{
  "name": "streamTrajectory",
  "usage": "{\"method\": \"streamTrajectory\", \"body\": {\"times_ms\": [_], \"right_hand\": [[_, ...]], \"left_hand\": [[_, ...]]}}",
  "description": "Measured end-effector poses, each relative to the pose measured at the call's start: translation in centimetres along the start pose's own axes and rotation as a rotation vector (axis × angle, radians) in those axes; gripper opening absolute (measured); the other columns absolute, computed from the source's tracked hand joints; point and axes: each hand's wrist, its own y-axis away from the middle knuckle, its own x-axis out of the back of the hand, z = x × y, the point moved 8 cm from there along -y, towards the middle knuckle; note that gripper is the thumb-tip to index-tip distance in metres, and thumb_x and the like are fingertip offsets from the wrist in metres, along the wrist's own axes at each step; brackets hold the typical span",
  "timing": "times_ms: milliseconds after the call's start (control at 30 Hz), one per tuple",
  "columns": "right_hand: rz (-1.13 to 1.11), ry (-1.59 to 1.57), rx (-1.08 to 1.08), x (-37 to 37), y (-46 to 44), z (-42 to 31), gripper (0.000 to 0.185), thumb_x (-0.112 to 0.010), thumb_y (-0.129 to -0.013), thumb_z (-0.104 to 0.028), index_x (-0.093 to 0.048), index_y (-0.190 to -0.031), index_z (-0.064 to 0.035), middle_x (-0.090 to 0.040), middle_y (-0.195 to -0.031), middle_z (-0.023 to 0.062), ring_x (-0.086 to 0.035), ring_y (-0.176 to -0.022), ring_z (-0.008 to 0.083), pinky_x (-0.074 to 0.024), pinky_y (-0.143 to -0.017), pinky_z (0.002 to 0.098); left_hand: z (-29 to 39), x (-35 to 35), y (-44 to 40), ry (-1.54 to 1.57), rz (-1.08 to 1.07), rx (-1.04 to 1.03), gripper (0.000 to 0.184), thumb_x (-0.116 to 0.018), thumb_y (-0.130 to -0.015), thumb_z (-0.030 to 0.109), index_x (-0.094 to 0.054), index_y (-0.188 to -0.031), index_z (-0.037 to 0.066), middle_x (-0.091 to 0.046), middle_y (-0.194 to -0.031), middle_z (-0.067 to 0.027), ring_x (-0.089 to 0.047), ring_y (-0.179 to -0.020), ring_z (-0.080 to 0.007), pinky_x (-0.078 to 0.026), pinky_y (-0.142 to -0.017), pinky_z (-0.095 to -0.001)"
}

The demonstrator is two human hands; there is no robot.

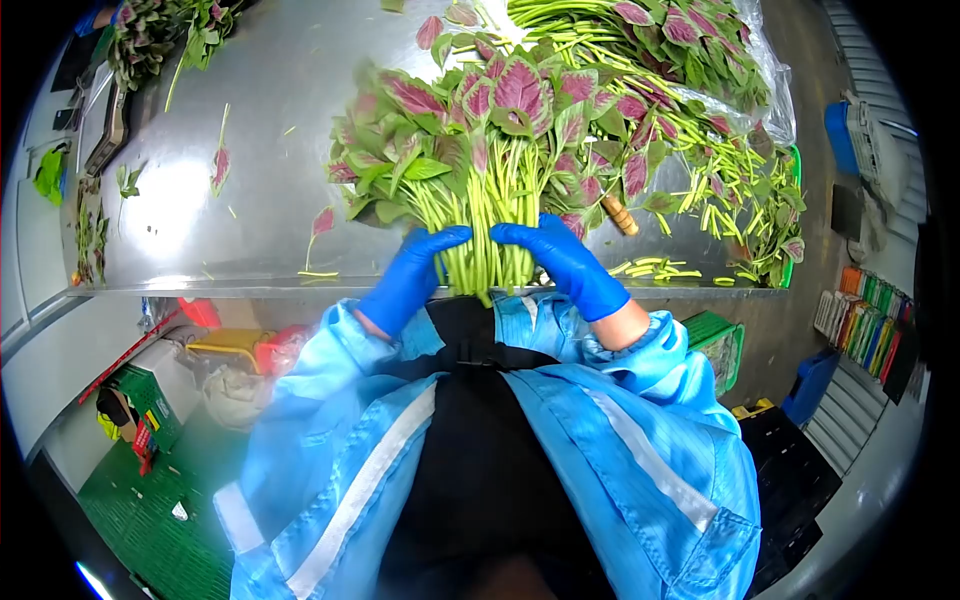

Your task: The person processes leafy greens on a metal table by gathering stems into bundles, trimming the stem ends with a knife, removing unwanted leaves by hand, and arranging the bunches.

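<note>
A thick bunch of red amaranth (495, 190), with green stems and purple-centred leaves, stands upright over the near edge of the steel table (270, 190). My left hand (408, 275), in a blue glove, is closed around the left side of its stems. On the right side, my right hand (568, 262), gloved the same way, grips the stems with its thumb across the front. The fingers behind the bunch are hidden. Close to my right hand lies a ridged wooden handle (620, 215); leaves cover whatever it belongs to.
More amaranth (690, 50) is heaped at the back right on clear plastic. Cut stem pieces (715, 205) are scattered at the right, beside a green crate edge (796, 180). Another leafy pile (150, 45) sits at the far left. Below the table stands a green crate (715, 345).
</note>
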Motion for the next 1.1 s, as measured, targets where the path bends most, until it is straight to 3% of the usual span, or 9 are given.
{"method": "streamTrajectory", "body": {"times_ms": [200,333,500,700,767,800,900,1067,1100], "right_hand": [[-0.127,-0.442,-0.039,-2.2,0.2,2.7,0.047,-0.066,-0.081,-0.011,-0.049,-0.123,-0.0001,-0.062,-0.110,0.0110,-0.062,-0.096,0.0198,-0.0496,-0.084,0.0316],[-0.082,-0.276,0.110,-3.3,0.3,1.7,0.047,-0.070,-0.076,-0.005,-0.053,-0.120,-0.0001,-0.063,-0.108,0.0098,-0.061,-0.095,0.0173,-0.0487,-0.084,0.0298],[0.000,0.073,0.117,-2.5,2.8,1.6,0.046,-0.070,-0.073,-0.002,-0.055,-0.117,0.0004,-0.064,-0.106,0.0085,-0.060,-0.096,0.0164,-0.0476,-0.085,0.0292],[-0.014,-0.044,0.144,-3.8,2.1,2.4,0.045,-0.071,-0.074,-0.004,-0.055,-0.116,0.0004,-0.064,-0.105,0.0087,-0.060,-0.093,0.0154,-0.0480,-0.082,0.0288],[-0.005,-0.095,0.152,-3.8,2.0,2.5,0.043,-0.072,-0.074,-0.005,-0.057,-0.113,0.0007,-0.064,-0.103,0.0086,-0.060,-0.092,0.0151,-0.0482,-0.081,0.0285],[0.044,0.104,0.259,-3.2,2.1,1.9,0.041,-0.071,-0.073,-0.005,-0.058,-0.111,0.0010,-0.065,-0.099,0.0083,-0.061,-0.090,0.0148,-0.0486,-0.080,0.0286],[0.024,0.010,0.171,-3.3,4.2,-0.6,0.040,-0.068,-0.073,-0.003,-0.058,-0.111,0.0016,-0.065,-0.098,0.0084,-0.061,-0.088,0.0155,-0.0486,-0.080,0.0286],[-0.104,-0.123,0.101,-3.3,3.3,2.1,0.052,-0.062,-0.069,0.003,-0.052,-0.120,0.0017,-0.063,-0.103,0.0099,-0.060,-0.094,0.0168,-0.0493,-0.080,0.0295],[-0.112,-0.158,0.068,-2.6,2.9,3.2,0.045,-0.062,-0.072,-0.001,-0.054,-0.117,0.0011,-0.064,-0.101,0.0094,-0.061,-0.091,0.0163,-0.0496,-0.078,0.0290]], "left_hand": [[0.5,1.5,1.8,-0.128,0.078,0.123,0.039,-0.062,-0.073,0.007,-0.059,-0.111,-0.001,-0.065,-0.099,-0.0099,-0.062,-0.090,-0.0185,-0.049,-0.079,-0.0305],[0.8,1.4,1.6,-0.280,0.137,-0.039,0.039,-0.062,-0.072,0.005,-0.059,-0.110,-0.003,-0.066,-0.098,-0.0100,-0.062,-0.087,-0.0181,-0.049,-0.079,-0.0303],[1.1,0.9,4.8,-0.363,0.132,-0.003,0.039,-0.060,-0.072,0.003,-0.058,-0.111,-0.003,-0.065,-0.100,-0.0098,-0.062,-0.089,-0.0170,-0.048,-0.081,-0.0293],[-0.1,-0.8,5.0,-0.147,0.113,0.112,0.039,-0.062,-0.076,0.006,-0.056,-0.114,-0.001,-0.063,-0.105,-0.0087,-0.060,-0.094,-0.0153,-0.045,-0.085,-0.0275],[0.4,-0.8,4.6,-0.268,0.124,-0.010,0.039,-0.062,-0.075,0.002,-0.057,-0.114,-0.003,-0.064,-0.102,-0.0094,-0.062,-0.089,-0.0166,-0.048,-0.080,-0.0280],[0.6,-0.5,4.6,-0.312,0.140,-0.045,0.039,-0.063,-0.074,0.001,-0.057,-0.113,-0.003,-0.064,-0.100,-0.0098,-0.062,-0.087,-0.0171,-0.049,-0.079,-0.0282],[3.0,-1.0,5.9,-0.413,0.183,-0.075,0.034,-0.063,-0.070,-0.004,-0.062,-0.104,-0.005,-0.066,-0.090,-0.0114,-0.064,-0.081,-0.0187,-0.052,-0.073,-0.0290],[2.1,-1.0,6.2,-0.248,0.122,0.091,0.037,-0.059,-0.072,-0.001,-0.058,-0.109,-0.005,-0.064,-0.093,-0.0121,-0.063,-0.075,-0.0209,-0.052,-0.070,-0.0304],[1.7,-1.0,6.3,-0.259,0.118,0.126,0.039,-0.057,-0.074,0.002,-0.056,-0.113,-0.002,-0.063,-0.096,-0.0110,-0.062,-0.076,-0.0202,-0.051,-0.070,-0.0295]]}}
